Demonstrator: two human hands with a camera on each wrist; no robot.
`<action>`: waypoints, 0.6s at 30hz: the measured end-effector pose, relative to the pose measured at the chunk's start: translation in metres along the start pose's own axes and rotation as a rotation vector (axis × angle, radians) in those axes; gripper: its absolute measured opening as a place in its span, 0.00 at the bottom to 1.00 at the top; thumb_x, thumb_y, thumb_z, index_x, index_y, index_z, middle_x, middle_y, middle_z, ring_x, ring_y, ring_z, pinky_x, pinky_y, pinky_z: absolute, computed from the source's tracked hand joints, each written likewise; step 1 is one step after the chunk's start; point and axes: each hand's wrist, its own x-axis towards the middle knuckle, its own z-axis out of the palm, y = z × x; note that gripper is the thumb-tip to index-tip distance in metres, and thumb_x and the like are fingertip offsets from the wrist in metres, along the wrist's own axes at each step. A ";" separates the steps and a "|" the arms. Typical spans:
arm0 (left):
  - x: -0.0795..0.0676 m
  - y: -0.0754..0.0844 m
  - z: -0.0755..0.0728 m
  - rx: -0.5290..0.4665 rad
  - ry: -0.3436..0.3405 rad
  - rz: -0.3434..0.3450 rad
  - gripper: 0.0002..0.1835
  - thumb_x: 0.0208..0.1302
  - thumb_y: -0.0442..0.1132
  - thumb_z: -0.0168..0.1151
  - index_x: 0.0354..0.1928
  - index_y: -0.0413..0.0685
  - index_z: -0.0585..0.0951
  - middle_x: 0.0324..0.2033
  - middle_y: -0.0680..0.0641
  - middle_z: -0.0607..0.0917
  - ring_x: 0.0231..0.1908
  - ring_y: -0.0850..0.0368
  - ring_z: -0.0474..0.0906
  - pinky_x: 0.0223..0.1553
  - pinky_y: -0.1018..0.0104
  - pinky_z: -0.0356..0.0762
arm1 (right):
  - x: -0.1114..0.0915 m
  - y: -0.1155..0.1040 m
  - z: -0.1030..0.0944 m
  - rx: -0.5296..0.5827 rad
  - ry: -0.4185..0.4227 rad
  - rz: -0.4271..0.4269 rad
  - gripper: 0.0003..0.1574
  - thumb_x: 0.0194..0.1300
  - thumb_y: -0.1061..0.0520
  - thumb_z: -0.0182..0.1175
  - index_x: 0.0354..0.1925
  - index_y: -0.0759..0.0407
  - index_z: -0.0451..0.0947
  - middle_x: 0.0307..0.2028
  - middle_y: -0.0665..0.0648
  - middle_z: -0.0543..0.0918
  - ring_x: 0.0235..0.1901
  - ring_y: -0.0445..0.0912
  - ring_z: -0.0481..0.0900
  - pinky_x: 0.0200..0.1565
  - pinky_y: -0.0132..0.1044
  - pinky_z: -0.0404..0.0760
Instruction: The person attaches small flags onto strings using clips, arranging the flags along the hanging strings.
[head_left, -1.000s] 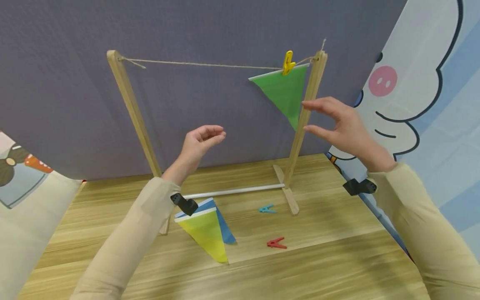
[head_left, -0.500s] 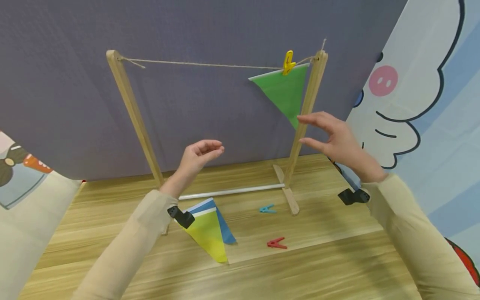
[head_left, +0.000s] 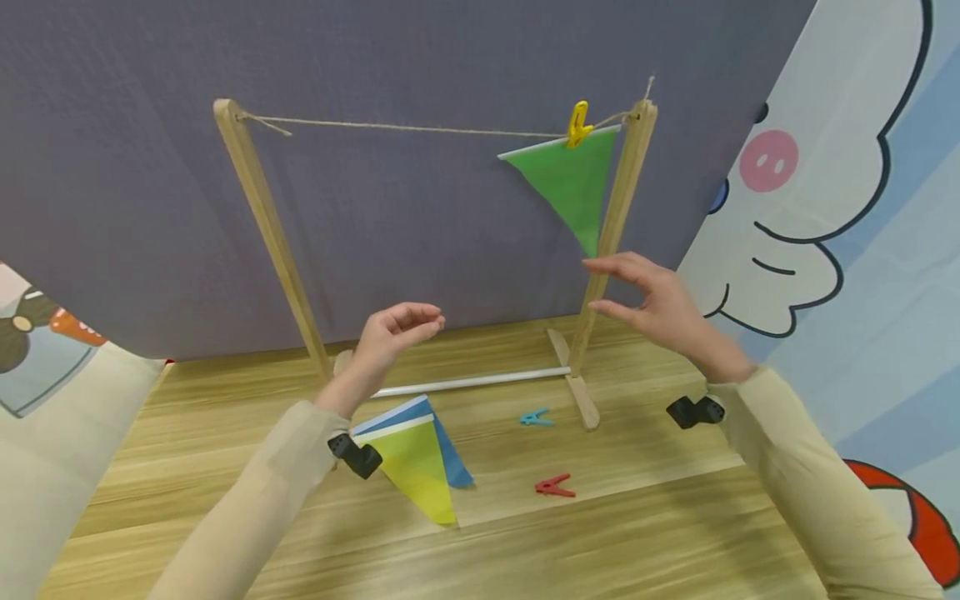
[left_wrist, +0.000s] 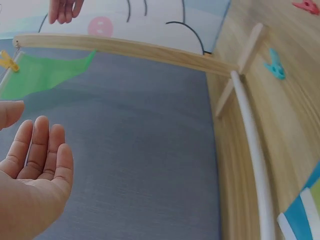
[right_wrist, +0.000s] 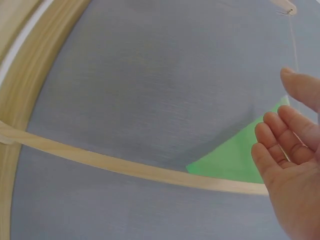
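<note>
A: What's holding up the green flag?

B: 1 yellow clothespin, clipped on its white top edge at the string. The flag hangs beside the right post, tilted, its left corner lower than its right.

A: And the hands?

B: Both hold nothing. The left hand is in the air, its 4 fingers close together and gently curved, the thumb apart from them, as its wrist view shows.

A: The right hand?

B: Fingers reaching forward, thumb well away from them, a wide gap between. It's near the lower tip of the flag and the right post. From the left wrist, you can see space between that hand and the post.

A: What lies on the table?

B: The yellow flag partly covers the blue flag. To their right are 2 more pins: the light-blue clothespin, nearer the white rod, and the red clothespin.

A: And around it?

B: Wood-grain top, a grey-purple backdrop behind the frame, and a cartoon-printed sheet at the right, with a pink snout on it.
</note>
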 end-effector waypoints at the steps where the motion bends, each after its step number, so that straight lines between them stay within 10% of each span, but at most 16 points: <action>1: -0.002 -0.001 -0.001 -0.001 -0.002 -0.007 0.10 0.61 0.31 0.62 0.44 0.36 0.79 0.37 0.54 0.84 0.45 0.51 0.80 0.51 0.62 0.75 | -0.001 0.001 0.002 0.004 0.000 0.005 0.35 0.43 0.76 0.69 0.53 0.67 0.76 0.48 0.61 0.80 0.49 0.47 0.76 0.54 0.24 0.69; 18: -0.019 -0.026 -0.004 0.076 -0.002 -0.118 0.17 0.61 0.33 0.63 0.49 0.29 0.76 0.40 0.49 0.84 0.41 0.59 0.80 0.53 0.58 0.73 | -0.022 0.010 0.029 0.034 -0.056 0.075 0.33 0.46 0.73 0.69 0.53 0.67 0.75 0.49 0.61 0.79 0.47 0.50 0.76 0.52 0.27 0.71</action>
